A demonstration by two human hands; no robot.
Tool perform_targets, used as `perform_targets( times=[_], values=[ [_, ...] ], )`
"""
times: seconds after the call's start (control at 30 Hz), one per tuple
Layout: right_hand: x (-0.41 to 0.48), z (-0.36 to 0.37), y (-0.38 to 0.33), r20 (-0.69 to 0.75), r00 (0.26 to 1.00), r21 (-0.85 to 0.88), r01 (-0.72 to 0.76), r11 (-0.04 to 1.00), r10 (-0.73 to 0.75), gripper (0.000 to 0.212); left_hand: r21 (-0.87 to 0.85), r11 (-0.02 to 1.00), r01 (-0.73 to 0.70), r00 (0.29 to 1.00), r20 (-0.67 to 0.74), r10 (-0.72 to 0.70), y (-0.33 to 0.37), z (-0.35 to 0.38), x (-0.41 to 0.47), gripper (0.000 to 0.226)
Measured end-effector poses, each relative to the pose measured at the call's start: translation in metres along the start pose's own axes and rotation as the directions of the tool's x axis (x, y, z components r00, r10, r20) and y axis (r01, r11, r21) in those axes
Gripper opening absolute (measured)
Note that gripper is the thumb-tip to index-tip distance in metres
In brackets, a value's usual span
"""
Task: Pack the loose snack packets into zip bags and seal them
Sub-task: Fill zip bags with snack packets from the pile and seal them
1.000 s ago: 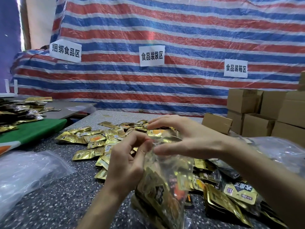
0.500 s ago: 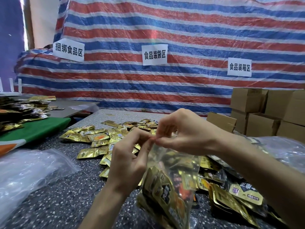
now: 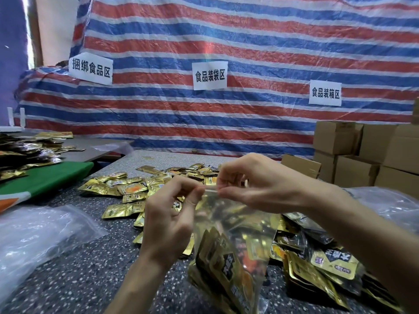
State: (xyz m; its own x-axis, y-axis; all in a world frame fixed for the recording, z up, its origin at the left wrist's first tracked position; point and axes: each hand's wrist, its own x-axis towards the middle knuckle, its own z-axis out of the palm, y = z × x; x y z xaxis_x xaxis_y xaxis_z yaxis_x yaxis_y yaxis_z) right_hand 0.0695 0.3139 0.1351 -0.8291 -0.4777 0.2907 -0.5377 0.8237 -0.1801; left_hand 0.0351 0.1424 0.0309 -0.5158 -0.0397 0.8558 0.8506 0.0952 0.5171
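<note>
A clear zip bag (image 3: 229, 241) filled with gold and black snack packets hangs upright in front of me over the speckled table (image 3: 79, 268). My left hand (image 3: 169, 214) pinches the bag's top strip at its left end. My right hand (image 3: 254, 184) pinches the same strip just to the right, thumb and fingers curled. Loose gold packets (image 3: 127, 186) lie scattered on the table behind the hands. More packets (image 3: 322, 264), gold and black, are heaped at the right under my right forearm.
Empty clear bags lie at the left (image 3: 34, 232) and far right (image 3: 390, 205). A green board (image 3: 45, 177) and another packet pile (image 3: 20, 152) sit at the far left. Cardboard boxes (image 3: 367, 159) stack at the right. A striped tarp (image 3: 226, 53) hangs behind.
Both hands closed together on the bag's top. The right hand went from spread over the opening to a pinch on the strip. The bag's mouth narrowed.
</note>
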Motion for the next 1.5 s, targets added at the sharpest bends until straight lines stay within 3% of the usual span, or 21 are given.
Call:
perform_targets(
  times=[0.33, 0.93, 1.37, 1.5],
  values=[
    [-0.019, -0.003, 0.034, -0.02, 0.998, 0.027, -0.06, 0.998, 0.061, 0.01, -0.08, 0.992, 0.097, 0.993, -0.065, -0.102, -0.008, -0.004, 0.002, 0.012],
    [-0.058, -0.005, 0.074, -0.056, 0.987, 0.143, -0.142, 0.979, 0.151, 0.005, -0.078, 0.989, 0.129, 0.987, -0.085, -0.135, -0.015, -0.004, 0.001, 0.007],
    [-0.071, 0.001, 0.082, -0.085, 0.988, 0.03, -0.126, 0.992, 0.128, 0.033, -0.078, 0.988, 0.132, 0.989, -0.056, -0.137, -0.017, -0.003, 0.0, 0.004],
    [-0.073, 0.003, 0.083, -0.103, 0.988, 0.059, -0.113, 0.992, 0.118, 0.029, -0.084, 0.988, 0.127, 0.99, -0.058, -0.132, -0.016, -0.004, 0.001, 0.005]
  ],
)
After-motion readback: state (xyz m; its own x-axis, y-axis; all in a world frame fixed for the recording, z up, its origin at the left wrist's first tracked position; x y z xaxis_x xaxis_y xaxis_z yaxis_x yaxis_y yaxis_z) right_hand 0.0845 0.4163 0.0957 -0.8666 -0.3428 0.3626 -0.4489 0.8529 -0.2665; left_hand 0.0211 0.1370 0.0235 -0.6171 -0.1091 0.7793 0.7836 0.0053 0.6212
